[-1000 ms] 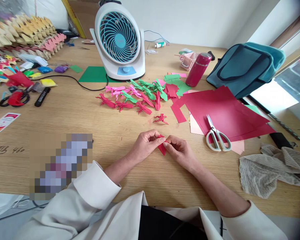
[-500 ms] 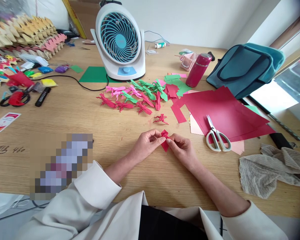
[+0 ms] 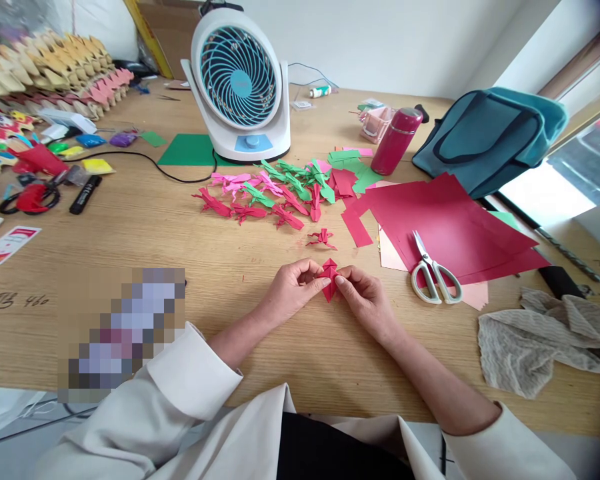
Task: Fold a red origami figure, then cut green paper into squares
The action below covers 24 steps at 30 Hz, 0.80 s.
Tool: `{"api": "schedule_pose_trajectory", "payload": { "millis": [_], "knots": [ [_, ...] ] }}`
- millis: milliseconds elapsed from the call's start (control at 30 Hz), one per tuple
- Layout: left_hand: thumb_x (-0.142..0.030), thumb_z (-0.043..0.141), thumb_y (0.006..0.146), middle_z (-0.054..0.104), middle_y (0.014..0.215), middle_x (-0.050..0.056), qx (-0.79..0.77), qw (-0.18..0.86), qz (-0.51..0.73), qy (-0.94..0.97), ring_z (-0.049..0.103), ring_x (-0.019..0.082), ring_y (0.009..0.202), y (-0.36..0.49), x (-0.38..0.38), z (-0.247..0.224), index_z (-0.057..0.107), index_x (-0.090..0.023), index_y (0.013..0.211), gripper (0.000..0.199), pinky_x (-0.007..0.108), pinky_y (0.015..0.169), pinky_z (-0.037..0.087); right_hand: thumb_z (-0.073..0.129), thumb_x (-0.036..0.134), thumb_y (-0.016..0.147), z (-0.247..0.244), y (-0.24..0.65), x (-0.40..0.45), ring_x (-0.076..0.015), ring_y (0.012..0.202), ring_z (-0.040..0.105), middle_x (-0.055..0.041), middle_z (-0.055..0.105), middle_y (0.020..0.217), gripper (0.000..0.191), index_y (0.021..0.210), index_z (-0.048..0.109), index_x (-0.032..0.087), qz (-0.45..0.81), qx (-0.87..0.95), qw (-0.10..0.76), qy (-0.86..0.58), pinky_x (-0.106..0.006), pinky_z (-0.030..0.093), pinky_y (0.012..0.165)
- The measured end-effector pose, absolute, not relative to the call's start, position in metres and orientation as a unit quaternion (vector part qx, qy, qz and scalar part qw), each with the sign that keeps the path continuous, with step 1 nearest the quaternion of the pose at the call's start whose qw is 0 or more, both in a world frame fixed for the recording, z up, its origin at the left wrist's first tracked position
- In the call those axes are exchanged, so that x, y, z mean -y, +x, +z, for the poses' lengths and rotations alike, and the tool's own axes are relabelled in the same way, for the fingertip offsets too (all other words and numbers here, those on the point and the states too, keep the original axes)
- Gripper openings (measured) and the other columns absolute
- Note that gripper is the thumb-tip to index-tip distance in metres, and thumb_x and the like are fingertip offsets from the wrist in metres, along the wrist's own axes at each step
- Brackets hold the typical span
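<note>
While my left hand and right hand pinch its sides, I see folded red paper, diamond-shaped and creased, toward the near edge of the table.

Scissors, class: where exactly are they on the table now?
In the head view, the scissors lie to the right of the right hand, partly on the red sheets, left of the cloth.

Handwritten "460" on wooden tabletop
</note>
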<state>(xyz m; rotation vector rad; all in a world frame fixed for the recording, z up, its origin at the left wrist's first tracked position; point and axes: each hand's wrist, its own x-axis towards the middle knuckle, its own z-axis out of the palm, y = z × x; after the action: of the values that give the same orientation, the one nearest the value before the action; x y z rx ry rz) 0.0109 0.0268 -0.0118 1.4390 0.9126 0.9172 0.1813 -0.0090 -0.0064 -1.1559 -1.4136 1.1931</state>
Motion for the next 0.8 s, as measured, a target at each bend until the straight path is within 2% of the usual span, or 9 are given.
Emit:
{"api": "schedule_pose_trajectory", "payload": {
  "millis": [200, 367, 533, 700, 800],
  "knots": [
    [-0.030, 0.067, 0.081, 0.064, 0.080, 0.000, -0.378, 0.585, 0.385, 0.606, 0.057, 0.012, 0.074, 0.012, -0.027, -0.012, 0.063, -0.014, 0.084, 0.017, 0.024, 0.071, 0.044, 0.064, 0.041, 0.089, -0.013, 0.181, 0.009, -0.0119, 0.064, 0.051, 0.0016, 0.057, 0.070, 0.022, 0.084, 0.058, 0.020, 0.516, 0.540, 0.491, -0.448, -0.025, 0.042, 0.062],
    [-0.028, 0.067, 0.081, 0.063, 0.079, 0.000, -0.380, 0.582, 0.393, 0.603, 0.057, 0.012, 0.073, 0.011, -0.027, -0.011, 0.062, -0.014, 0.083, 0.015, 0.023, 0.071, 0.045, 0.059, 0.043, 0.093, -0.009, 0.181, 0.010, -0.0124, 0.066, 0.054, 0.0009, 0.059, 0.071, 0.024, 0.087, 0.058, 0.020, 0.519, 0.546, 0.494, -0.434, -0.026, 0.045, 0.066],
    [-0.026, 0.065, 0.083, 0.061, 0.073, -0.001, -0.407, 0.519, 0.398, 0.638, 0.054, 0.010, 0.066, 0.011, -0.024, -0.007, 0.062, -0.015, 0.082, 0.012, 0.022, 0.063, 0.042, 0.059, 0.045, 0.092, -0.005, 0.181, 0.010, -0.0133, 0.070, 0.056, -0.0003, 0.061, 0.076, 0.026, 0.090, 0.059, 0.020, 0.521, 0.549, 0.483, -0.440, -0.027, 0.047, 0.069],
    [-0.022, 0.067, 0.083, 0.061, 0.074, -0.002, -0.403, 0.411, 0.408, 0.708, 0.049, 0.008, 0.061, 0.013, -0.015, 0.000, 0.063, -0.016, 0.079, 0.008, 0.020, 0.058, 0.038, 0.063, 0.047, 0.089, -0.004, 0.180, 0.010, -0.0139, 0.072, 0.057, -0.0005, 0.061, 0.076, 0.027, 0.087, 0.059, 0.020, 0.528, 0.543, 0.480, -0.442, -0.027, 0.046, 0.069],
    [-0.020, 0.067, 0.083, 0.059, 0.073, -0.002, -0.390, 0.390, 0.412, 0.725, 0.048, 0.007, 0.060, 0.013, -0.013, 0.003, 0.064, -0.016, 0.080, 0.006, 0.019, 0.057, 0.037, 0.065, 0.046, 0.088, -0.005, 0.180, 0.010, -0.0141, 0.074, 0.058, -0.0008, 0.063, 0.079, 0.026, 0.087, 0.059, 0.021, 0.536, 0.535, 0.479, -0.444, -0.027, 0.047, 0.070]
  ]
}}
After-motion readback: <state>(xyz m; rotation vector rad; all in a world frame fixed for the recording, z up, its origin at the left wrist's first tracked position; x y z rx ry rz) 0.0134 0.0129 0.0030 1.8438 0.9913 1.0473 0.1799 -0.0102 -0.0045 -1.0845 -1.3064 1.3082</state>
